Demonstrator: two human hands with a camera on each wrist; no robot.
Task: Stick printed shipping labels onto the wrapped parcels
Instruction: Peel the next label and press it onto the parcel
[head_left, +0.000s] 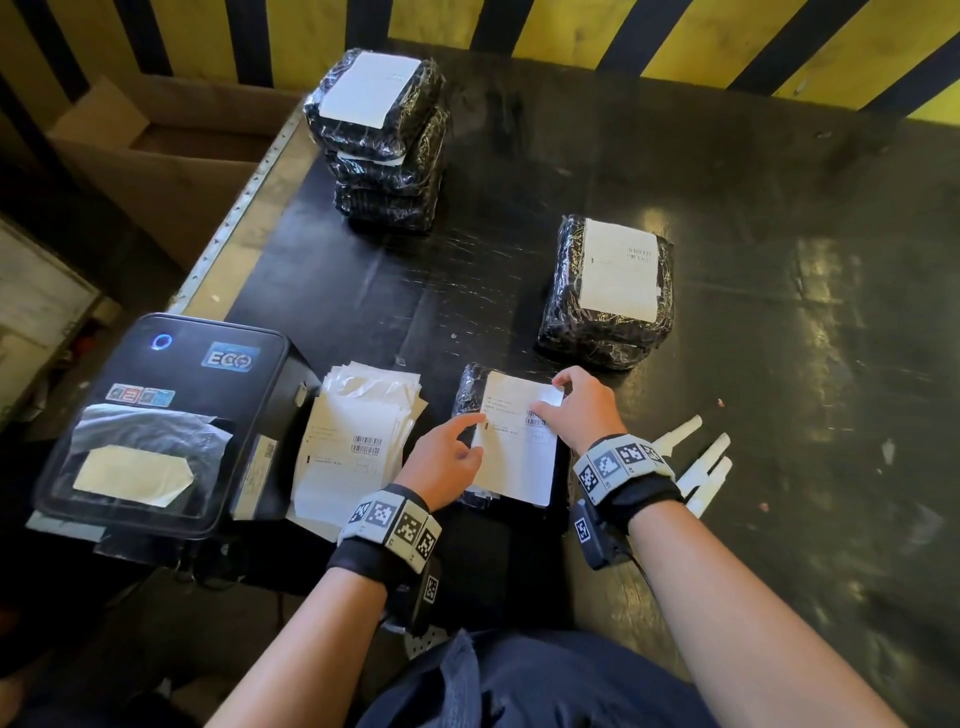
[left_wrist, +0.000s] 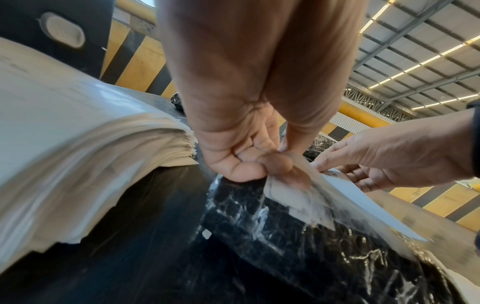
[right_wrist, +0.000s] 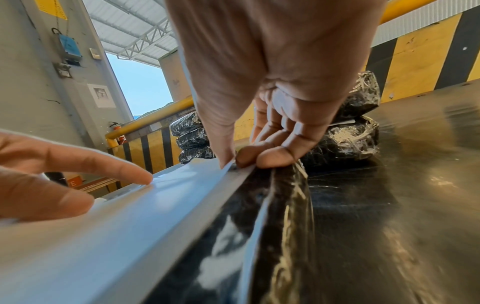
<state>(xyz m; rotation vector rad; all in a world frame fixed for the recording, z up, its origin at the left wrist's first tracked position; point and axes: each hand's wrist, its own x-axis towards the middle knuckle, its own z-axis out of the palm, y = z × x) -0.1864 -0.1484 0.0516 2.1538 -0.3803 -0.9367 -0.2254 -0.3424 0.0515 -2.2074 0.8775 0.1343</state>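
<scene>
Both hands (head_left: 514, 431) press one label (head_left: 517, 441) onto the near parcel (head_left: 467, 395).

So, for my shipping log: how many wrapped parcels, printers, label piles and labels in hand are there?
Wrapped parcels: 6 (far stack 3, right stack 2, near one 1)
Label printer: 1
Label pile: 1
Label in hand: 1
Total: 9

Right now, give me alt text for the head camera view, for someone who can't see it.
Two hands work a white shipping label onto a black wrapped parcel: the left hand presses with its forefinger, the right hand pinches the label's far corner. Beside it lie a pile of labels and a label printer; labelled parcels sit farther back on the dark table.
</scene>
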